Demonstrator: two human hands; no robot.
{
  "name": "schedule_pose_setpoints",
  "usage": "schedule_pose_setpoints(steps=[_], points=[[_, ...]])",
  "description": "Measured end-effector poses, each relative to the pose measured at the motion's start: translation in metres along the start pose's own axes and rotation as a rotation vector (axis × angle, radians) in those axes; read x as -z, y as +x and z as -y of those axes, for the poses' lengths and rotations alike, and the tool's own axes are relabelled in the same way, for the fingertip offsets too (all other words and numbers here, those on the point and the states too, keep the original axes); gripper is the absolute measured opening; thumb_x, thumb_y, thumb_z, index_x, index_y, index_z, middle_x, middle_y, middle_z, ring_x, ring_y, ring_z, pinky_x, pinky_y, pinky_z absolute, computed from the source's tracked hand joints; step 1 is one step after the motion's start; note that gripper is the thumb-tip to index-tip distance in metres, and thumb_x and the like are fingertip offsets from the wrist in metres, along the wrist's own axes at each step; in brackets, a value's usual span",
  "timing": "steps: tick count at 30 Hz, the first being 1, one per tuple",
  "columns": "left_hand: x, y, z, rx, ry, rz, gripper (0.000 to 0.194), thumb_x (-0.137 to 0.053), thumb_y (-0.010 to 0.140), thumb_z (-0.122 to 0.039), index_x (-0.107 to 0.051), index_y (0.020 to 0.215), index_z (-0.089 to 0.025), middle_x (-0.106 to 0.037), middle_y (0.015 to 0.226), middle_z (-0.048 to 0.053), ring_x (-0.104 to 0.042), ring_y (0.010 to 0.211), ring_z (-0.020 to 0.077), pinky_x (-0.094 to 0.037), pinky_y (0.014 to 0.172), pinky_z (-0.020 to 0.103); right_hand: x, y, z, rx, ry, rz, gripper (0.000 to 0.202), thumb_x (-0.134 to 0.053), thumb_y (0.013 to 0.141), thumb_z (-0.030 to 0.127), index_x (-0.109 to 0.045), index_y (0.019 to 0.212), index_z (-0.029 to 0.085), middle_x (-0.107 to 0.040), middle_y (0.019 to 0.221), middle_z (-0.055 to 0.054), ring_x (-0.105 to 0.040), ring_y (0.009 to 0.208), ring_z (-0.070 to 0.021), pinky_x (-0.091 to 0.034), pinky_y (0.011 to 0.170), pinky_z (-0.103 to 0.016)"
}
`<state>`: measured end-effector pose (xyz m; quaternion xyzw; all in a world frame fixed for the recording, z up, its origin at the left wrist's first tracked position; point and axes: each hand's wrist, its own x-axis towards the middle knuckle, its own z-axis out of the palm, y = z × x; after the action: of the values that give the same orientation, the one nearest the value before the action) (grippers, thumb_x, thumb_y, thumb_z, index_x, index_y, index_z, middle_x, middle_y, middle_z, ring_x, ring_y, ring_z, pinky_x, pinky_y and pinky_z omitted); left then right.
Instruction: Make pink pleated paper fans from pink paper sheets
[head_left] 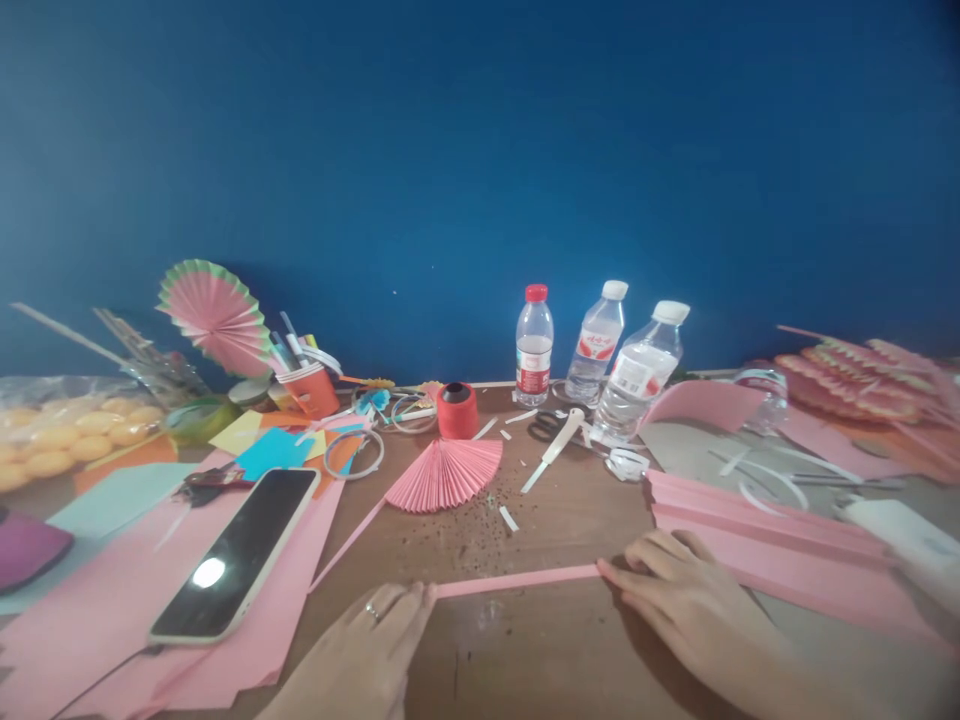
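A narrow folded strip of pink paper (517, 580) stretches across the brown table between my hands. Its left end is under the closed fingers of my left hand (367, 640), which has a ring on one finger. At the other end, the fingertips of my right hand (690, 605) pinch the strip against the tabletop. Just beyond it lies a pleated pink paper fan (446, 475), spread into a half circle with a thin pink strip reaching down left from it. A pink sheet with fold lines (772, 540) lies beside my right hand.
A phone (236, 560) rests on pink sheets (82, 625) at left. Behind the fan are a red spool (457, 411), a utility knife (555, 447), scissors (546, 427) and several water bottles (534, 350). An orange cup of pens (309, 390) stands near the blue wall (480, 180).
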<state>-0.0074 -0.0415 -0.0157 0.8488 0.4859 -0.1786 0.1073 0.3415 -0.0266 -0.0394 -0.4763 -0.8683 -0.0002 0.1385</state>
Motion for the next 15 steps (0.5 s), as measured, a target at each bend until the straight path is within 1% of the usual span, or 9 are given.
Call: schedule_pose_setpoints(steps=[2, 4, 5, 6, 8, 10, 11, 13, 15], points=[[0.003, 0.001, -0.002, 0.007, -0.003, 0.009, 0.069, -0.041, 0.068, -0.007, -0.036, 0.137, -0.011, -0.043, 0.137, 0.015, -0.042, 0.122, 0.0343, -0.036, 0.101, 0.048, 0.001, 0.005, 0.005, 0.019, -0.006, 0.013, 0.020, -0.051, 0.084, 0.017, -0.065, 0.096, 0.026, -0.060, 0.076, -0.001, -0.054, 0.076, -0.0166, -0.035, 0.072, -0.032], [0.006, 0.002, -0.002, 0.008, -0.023, -0.030, 0.066, -0.041, 0.071, -0.009, -0.036, 0.137, -0.012, -0.043, 0.137, 0.015, -0.040, 0.124, 0.0339, -0.035, 0.102, 0.049, 0.001, 0.013, 0.013, 0.014, -0.017, 0.012, 0.018, -0.049, 0.086, 0.018, -0.066, 0.089, 0.024, -0.061, 0.076, -0.002, -0.055, 0.075, -0.0174, -0.037, 0.071, -0.032], [0.006, 0.004, -0.003, 0.003, -0.042, -0.060, 0.064, -0.041, 0.072, -0.010, -0.037, 0.136, -0.012, -0.044, 0.136, 0.015, -0.041, 0.123, 0.0333, -0.035, 0.101, 0.049, 0.001, 0.018, 0.019, 0.013, -0.025, -0.001, 0.017, -0.050, 0.086, 0.020, -0.066, 0.090, 0.023, -0.063, 0.079, -0.003, -0.055, 0.076, -0.0181, -0.039, 0.071, -0.033], [0.007, 0.005, -0.004, -0.001, -0.062, -0.094, 0.063, -0.042, 0.073, -0.011, -0.038, 0.135, -0.013, -0.045, 0.135, 0.015, -0.043, 0.121, 0.0326, -0.035, 0.101, 0.048, 0.000, 0.023, 0.026, 0.031, -0.032, -0.019, 0.019, -0.050, 0.086, 0.022, -0.065, 0.099, 0.021, -0.065, 0.085, -0.005, -0.057, 0.080, -0.0193, -0.041, 0.073, -0.033], [0.010, 0.009, -0.007, -0.019, -0.089, -0.156, 0.060, -0.044, 0.074, -0.015, -0.041, 0.134, -0.014, -0.047, 0.133, 0.015, -0.045, 0.119, 0.0318, -0.035, 0.100, 0.048, -0.004, 0.034, 0.041, 0.144, -0.015, -0.040, 0.038, -0.050, 0.087, 0.032, -0.052, 0.122, 0.017, -0.064, 0.108, -0.010, -0.056, 0.096, -0.0233, -0.041, 0.085, -0.037], [0.012, 0.014, -0.011, -0.031, -0.093, -0.225, 0.054, -0.045, 0.076, -0.017, -0.045, 0.129, -0.016, -0.051, 0.129, 0.014, -0.047, 0.115, 0.0303, -0.035, 0.099, 0.047, -0.011, 0.045, 0.055, 0.381, 0.060, 0.025, 0.063, -0.048, 0.086, 0.048, -0.034, 0.137, 0.014, -0.050, 0.132, -0.012, -0.046, 0.117, -0.0254, -0.037, 0.096, -0.037], [0.014, 0.016, -0.013, -0.030, -0.087, -0.261, 0.049, -0.044, 0.077, -0.017, -0.049, 0.126, -0.017, -0.054, 0.125, 0.014, -0.049, 0.112, 0.0289, -0.036, 0.098, 0.046, -0.016, 0.051, 0.060, 0.471, 0.093, 0.066, 0.067, -0.045, 0.087, 0.050, -0.026, 0.140, 0.013, -0.041, 0.139, -0.012, -0.038, 0.125, -0.0251, -0.034, 0.101, -0.036], [0.016, 0.019, -0.016, -0.034, -0.074, -0.316, 0.041, -0.042, 0.079, -0.016, -0.054, 0.119, -0.020, -0.058, 0.117, 0.012, -0.051, 0.107, 0.0265, -0.036, 0.096, 0.045, -0.025, 0.059, 0.066, 0.530, 0.155, 0.143, 0.065, -0.040, 0.090, 0.045, -0.018, 0.143, 0.013, -0.029, 0.145, -0.011, -0.029, 0.131, -0.0244, -0.028, 0.106, -0.038], [0.016, 0.020, -0.016, -0.037, -0.063, -0.341, 0.037, -0.042, 0.080, -0.016, -0.056, 0.114, -0.021, -0.059, 0.111, 0.010, -0.051, 0.104, 0.0260, -0.034, 0.095, 0.046, -0.032, 0.064, 0.065, 0.531, 0.231, 0.242, 0.067, -0.041, 0.089, 0.046, -0.018, 0.143, 0.014, -0.026, 0.146, -0.011, -0.026, 0.133, -0.0250, -0.024, 0.108, -0.041]])
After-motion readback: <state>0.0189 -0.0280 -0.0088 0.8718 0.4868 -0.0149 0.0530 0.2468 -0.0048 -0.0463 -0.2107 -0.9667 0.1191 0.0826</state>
